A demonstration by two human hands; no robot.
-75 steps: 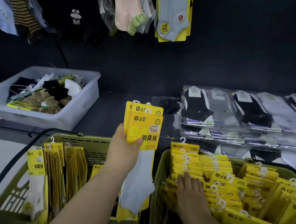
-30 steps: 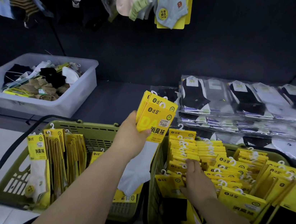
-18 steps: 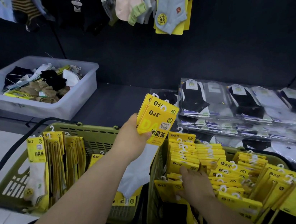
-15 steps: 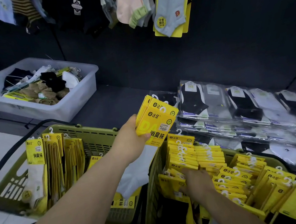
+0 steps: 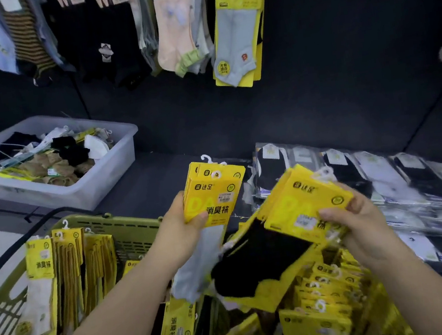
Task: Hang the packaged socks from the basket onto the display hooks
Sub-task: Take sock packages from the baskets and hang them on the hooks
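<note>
Gathering seems the step in hand, left hand (image 5: 183,228) gripping a stack of white-sock packs (image 5: 215,193) and right hand (image 5: 362,222) pinching black-sock packs (image 5: 303,204) just above the remaining packs (image 5: 316,320); next, their hanger loops (image 5: 206,158) need threading onto a wall hook.

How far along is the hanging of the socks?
Done: a grey-sock pack hangs on the wall. In hand: the left hand grips white-sock packs, the right hand black-sock packs. Left: many packs stand in the green basket and below the right hand.
</note>
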